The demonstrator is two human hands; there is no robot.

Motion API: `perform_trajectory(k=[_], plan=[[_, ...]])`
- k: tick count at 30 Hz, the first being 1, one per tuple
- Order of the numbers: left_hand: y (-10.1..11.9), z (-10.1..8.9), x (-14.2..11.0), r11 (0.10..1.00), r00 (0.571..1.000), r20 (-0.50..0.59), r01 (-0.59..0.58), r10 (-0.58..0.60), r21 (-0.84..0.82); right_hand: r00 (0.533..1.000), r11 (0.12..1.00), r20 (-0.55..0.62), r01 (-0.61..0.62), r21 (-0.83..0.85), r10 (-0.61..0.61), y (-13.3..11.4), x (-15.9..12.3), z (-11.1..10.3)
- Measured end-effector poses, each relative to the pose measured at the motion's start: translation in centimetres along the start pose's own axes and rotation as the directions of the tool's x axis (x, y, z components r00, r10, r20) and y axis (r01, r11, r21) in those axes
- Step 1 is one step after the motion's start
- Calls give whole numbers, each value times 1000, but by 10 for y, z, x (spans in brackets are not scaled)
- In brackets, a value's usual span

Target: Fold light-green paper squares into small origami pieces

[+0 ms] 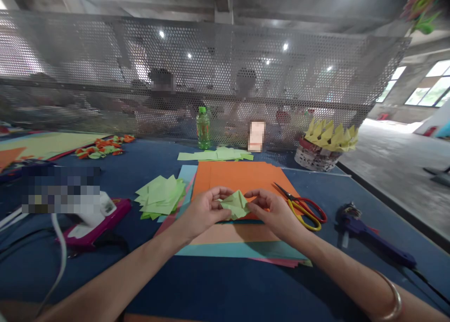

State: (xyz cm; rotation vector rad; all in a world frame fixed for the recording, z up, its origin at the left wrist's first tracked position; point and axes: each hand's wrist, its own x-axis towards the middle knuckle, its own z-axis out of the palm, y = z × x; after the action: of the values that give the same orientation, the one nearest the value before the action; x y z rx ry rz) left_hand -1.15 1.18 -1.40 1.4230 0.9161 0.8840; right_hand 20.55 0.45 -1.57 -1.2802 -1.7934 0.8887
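Between my two hands is a small piece of light green folded paper (236, 205), creased to a peak at the top. My left hand (207, 210) pinches its left side between thumb and fingers. On the opposite edge, the fingertips of my right hand (272, 210) close on the paper. Both hands are over a stack of coloured paper with orange sheets (239, 174) on top. Scissors (298, 202) with red and yellow handles rest on the stack's right edge, close to my right hand. Left of the stack lies a pile of green paper squares (160, 195).
A purple power strip (94, 228) with cables is at left, and a blue glue gun (376, 242) at right. Behind stand a green bottle (203, 129), green paper strips (214, 154) and a basket (316, 155) with yellow folded points. A perforated metal screen (218, 69) borders the table.
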Motion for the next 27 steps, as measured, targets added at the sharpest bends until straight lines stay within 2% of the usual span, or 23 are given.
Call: perform_trajectory(k=[15,27], plan=[[1,-4,1,991,994,-89,-50,61,123,997,993,-10,81,-87,-82,1,-2,-1],[-3,-5,2,949,983,-92,-129,162,289,990,983,-3,140,-118,-141,1,-3,-3]])
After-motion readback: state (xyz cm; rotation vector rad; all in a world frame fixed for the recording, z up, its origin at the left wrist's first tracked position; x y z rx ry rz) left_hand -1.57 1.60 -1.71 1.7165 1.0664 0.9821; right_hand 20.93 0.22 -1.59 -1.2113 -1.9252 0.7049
